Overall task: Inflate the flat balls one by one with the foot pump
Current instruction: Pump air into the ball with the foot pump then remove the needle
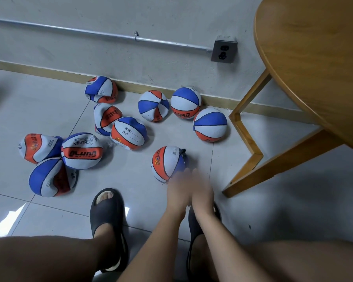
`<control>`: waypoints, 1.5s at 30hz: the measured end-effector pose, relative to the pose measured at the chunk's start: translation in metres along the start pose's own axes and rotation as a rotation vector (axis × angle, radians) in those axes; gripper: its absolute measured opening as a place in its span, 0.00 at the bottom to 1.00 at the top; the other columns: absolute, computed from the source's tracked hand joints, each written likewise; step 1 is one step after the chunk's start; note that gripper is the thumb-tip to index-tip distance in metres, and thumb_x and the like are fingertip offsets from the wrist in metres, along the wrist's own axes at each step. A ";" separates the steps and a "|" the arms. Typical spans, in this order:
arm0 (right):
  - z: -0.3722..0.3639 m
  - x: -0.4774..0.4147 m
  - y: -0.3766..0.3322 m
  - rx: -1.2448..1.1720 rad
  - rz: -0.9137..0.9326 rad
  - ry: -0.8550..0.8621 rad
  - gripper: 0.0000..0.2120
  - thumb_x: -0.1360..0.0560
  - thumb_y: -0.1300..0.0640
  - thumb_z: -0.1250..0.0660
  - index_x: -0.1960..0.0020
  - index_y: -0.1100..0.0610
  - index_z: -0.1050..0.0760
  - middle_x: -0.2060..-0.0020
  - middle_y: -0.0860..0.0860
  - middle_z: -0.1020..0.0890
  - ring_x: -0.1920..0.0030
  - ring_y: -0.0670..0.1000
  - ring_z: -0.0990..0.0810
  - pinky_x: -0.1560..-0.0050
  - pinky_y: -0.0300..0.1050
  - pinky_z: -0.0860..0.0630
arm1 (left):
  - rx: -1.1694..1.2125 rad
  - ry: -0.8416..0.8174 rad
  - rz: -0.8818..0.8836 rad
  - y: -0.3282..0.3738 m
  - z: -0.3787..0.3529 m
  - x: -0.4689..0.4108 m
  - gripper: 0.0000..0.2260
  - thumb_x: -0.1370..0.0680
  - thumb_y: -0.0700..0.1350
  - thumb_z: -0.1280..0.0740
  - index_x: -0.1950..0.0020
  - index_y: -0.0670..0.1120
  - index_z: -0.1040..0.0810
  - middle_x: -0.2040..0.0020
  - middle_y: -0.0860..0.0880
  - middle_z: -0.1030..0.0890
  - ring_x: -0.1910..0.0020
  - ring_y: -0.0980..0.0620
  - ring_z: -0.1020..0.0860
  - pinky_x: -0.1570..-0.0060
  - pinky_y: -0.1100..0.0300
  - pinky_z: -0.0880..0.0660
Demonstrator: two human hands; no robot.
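- The left hand (178, 188) and right hand (202, 187) reach down side by side, touching along their inner edges, low over the tiled floor (49, 110).
- Both are blurred. The fingers look stretched out straight and neither hand has hold of anything that I can make out.
- The left hand's fingertips overlap the lower right edge of the nearest ball (167, 162); whether they actually touch it, I cannot tell.
- That ball sits on the floor just ahead of the hands, looking fairly round, with a small black fitting (182, 152) at its upper right edge.
- Two round balls (185, 102) lie close together by the skirting at the foot of the wall, near the leg of a round wooden table (314, 58).
- A partly sunken ball (153, 105) lies just left of them.
- Crumpled flat balls (128, 132) lie scattered further left, three in a loose row from the wall outward.
- Three more lie bunched together and touching at the left (82, 150).
- A dark sandal (107, 210) is on the left foot; the right foot's sandal (194, 222) is half hidden behind the forearms.
- A grey wall socket (224, 50) sits at the end of a metal pipe (110, 35) on the wall.
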State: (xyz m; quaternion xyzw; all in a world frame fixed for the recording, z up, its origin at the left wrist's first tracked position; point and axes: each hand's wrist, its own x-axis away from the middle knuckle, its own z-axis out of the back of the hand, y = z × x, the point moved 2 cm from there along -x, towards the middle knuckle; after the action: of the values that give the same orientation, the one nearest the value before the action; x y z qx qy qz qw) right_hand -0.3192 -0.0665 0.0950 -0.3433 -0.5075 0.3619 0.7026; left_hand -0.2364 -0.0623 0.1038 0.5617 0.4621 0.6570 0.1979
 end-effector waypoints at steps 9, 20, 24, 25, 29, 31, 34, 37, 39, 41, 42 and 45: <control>0.011 0.002 0.065 0.251 -0.123 -0.066 0.29 0.24 0.23 0.44 0.58 0.42 0.14 0.66 0.45 0.13 0.59 0.52 0.13 0.47 0.58 0.16 | -0.286 -0.054 0.215 -0.054 0.020 0.006 0.23 0.16 0.62 0.36 0.55 0.43 0.20 0.65 0.53 0.19 0.69 0.57 0.26 0.65 0.59 0.30; 0.014 0.004 0.037 0.274 0.016 0.128 0.26 0.21 0.33 0.42 0.58 0.53 0.19 0.64 0.49 0.15 0.59 0.55 0.17 0.53 0.55 0.19 | -0.484 0.038 -0.062 -0.033 0.010 0.013 0.20 0.15 0.58 0.36 0.59 0.44 0.29 0.65 0.51 0.20 0.62 0.49 0.23 0.58 0.51 0.24; 0.011 -0.005 0.007 0.204 0.228 0.266 0.24 0.17 0.41 0.35 0.62 0.59 0.25 0.68 0.54 0.18 0.65 0.57 0.22 0.62 0.56 0.22 | -0.399 0.066 -0.259 0.004 0.000 0.013 0.20 0.15 0.53 0.34 0.60 0.45 0.34 0.70 0.52 0.28 0.68 0.56 0.33 0.66 0.57 0.32; 0.010 -0.007 0.003 0.198 0.243 0.270 0.25 0.16 0.42 0.34 0.63 0.59 0.26 0.69 0.53 0.19 0.66 0.57 0.23 0.62 0.56 0.23 | -0.391 0.067 -0.265 0.008 -0.001 0.011 0.20 0.15 0.53 0.34 0.61 0.45 0.34 0.70 0.53 0.29 0.68 0.56 0.33 0.66 0.58 0.33; 0.011 -0.007 0.007 0.201 0.211 0.202 0.23 0.15 0.40 0.36 0.59 0.56 0.21 0.66 0.50 0.16 0.63 0.52 0.18 0.59 0.53 0.21 | -0.406 0.043 -0.234 0.003 -0.001 0.007 0.19 0.14 0.55 0.36 0.59 0.44 0.33 0.69 0.53 0.26 0.68 0.55 0.31 0.64 0.55 0.30; 0.010 -0.004 0.018 0.214 0.153 0.138 0.21 0.15 0.37 0.38 0.54 0.50 0.17 0.65 0.46 0.15 0.60 0.49 0.16 0.56 0.50 0.20 | -0.419 0.037 -0.183 -0.009 0.002 0.008 0.19 0.14 0.57 0.37 0.58 0.46 0.32 0.66 0.52 0.23 0.65 0.53 0.27 0.60 0.50 0.26; 0.011 0.003 0.032 0.261 0.069 0.039 0.21 0.14 0.35 0.41 0.49 0.44 0.14 0.61 0.43 0.13 0.56 0.47 0.16 0.49 0.48 0.20 | -0.463 0.030 -0.107 -0.029 0.009 0.009 0.20 0.14 0.59 0.39 0.59 0.47 0.32 0.65 0.51 0.21 0.62 0.50 0.24 0.55 0.46 0.23; 0.012 0.005 0.044 0.372 0.024 -0.008 0.25 0.13 0.36 0.44 0.46 0.49 0.13 0.55 0.50 0.11 0.54 0.51 0.16 0.47 0.49 0.22 | -0.494 0.006 -0.027 -0.044 0.013 0.009 0.20 0.15 0.60 0.40 0.58 0.47 0.30 0.63 0.50 0.19 0.58 0.47 0.21 0.53 0.48 0.22; 0.014 0.005 0.053 0.414 -0.003 -0.007 0.26 0.13 0.39 0.43 0.48 0.54 0.13 0.55 0.53 0.12 0.52 0.54 0.16 0.47 0.49 0.23 | -0.522 -0.014 0.031 -0.055 0.016 0.009 0.20 0.14 0.60 0.40 0.57 0.47 0.29 0.61 0.49 0.18 0.56 0.46 0.19 0.53 0.50 0.22; 0.014 0.004 0.061 0.418 -0.032 -0.003 0.25 0.13 0.41 0.41 0.51 0.59 0.16 0.58 0.54 0.14 0.51 0.57 0.16 0.49 0.50 0.25 | -0.531 -0.031 0.088 -0.064 0.018 0.009 0.20 0.14 0.61 0.40 0.56 0.46 0.29 0.60 0.48 0.17 0.55 0.46 0.18 0.51 0.50 0.22; 0.013 0.004 0.062 0.402 -0.052 -0.001 0.25 0.13 0.41 0.41 0.51 0.59 0.17 0.59 0.53 0.15 0.53 0.57 0.17 0.49 0.50 0.25 | -0.515 -0.035 0.110 -0.067 0.018 0.008 0.20 0.14 0.61 0.40 0.56 0.45 0.29 0.59 0.48 0.17 0.55 0.46 0.17 0.51 0.50 0.21; 0.012 0.002 0.061 0.428 -0.082 -0.002 0.24 0.13 0.40 0.41 0.52 0.57 0.19 0.58 0.54 0.15 0.53 0.57 0.18 0.48 0.51 0.22 | -0.509 -0.013 0.111 -0.063 0.017 0.007 0.20 0.14 0.58 0.40 0.58 0.44 0.31 0.62 0.48 0.20 0.60 0.47 0.23 0.57 0.52 0.26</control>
State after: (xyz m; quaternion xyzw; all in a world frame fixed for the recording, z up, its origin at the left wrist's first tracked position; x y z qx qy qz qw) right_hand -0.3396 -0.0329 0.0474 -0.1650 -0.4332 0.4331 0.7730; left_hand -0.2393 -0.0188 0.0547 0.5226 0.2488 0.7585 0.2995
